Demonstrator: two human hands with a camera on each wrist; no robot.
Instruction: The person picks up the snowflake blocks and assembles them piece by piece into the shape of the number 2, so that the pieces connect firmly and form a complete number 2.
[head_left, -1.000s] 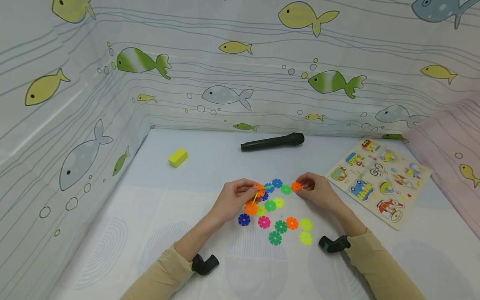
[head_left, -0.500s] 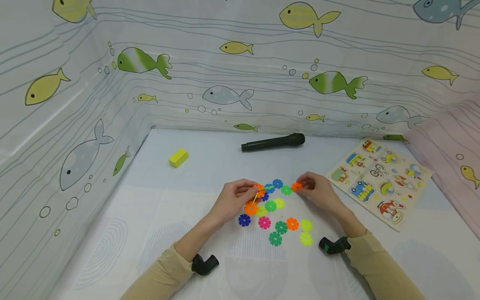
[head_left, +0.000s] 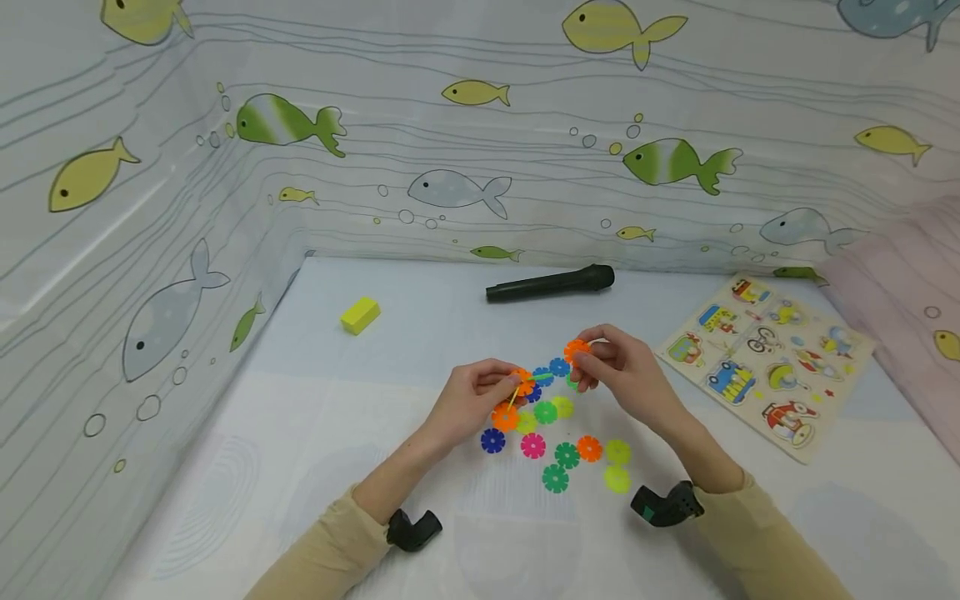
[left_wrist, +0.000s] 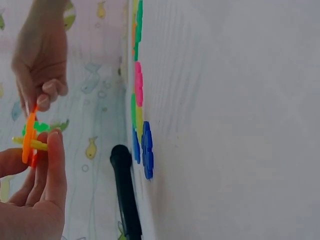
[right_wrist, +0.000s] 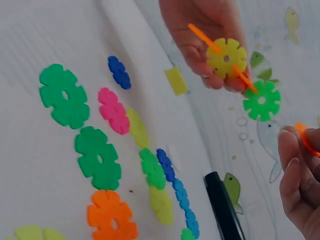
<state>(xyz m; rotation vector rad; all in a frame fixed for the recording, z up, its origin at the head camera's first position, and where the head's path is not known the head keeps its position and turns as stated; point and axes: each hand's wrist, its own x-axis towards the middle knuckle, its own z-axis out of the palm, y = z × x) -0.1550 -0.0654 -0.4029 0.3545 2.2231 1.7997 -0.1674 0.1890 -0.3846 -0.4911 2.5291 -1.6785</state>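
Overall: a table [head_left: 420, 325], puzzle board [head_left: 750, 367] at right, microphone [head_left: 543, 287] toward the back. Left hand [head_left: 474, 398], raised, pinches a joined disc cluster [right_wrist: 236, 64]; right hand [head_left: 628, 373], nearby, pinches one orange disc [head_left: 576, 351], apart from the cluster. Loose discs [head_left: 567, 450] lie flat below.

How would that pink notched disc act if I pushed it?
The pink disc would probably slide rather than roll, since it lies flat on the table. It looks thin, so it's likely light. It may be stiff too: the similar linked discs in the left hand show no obvious bend.
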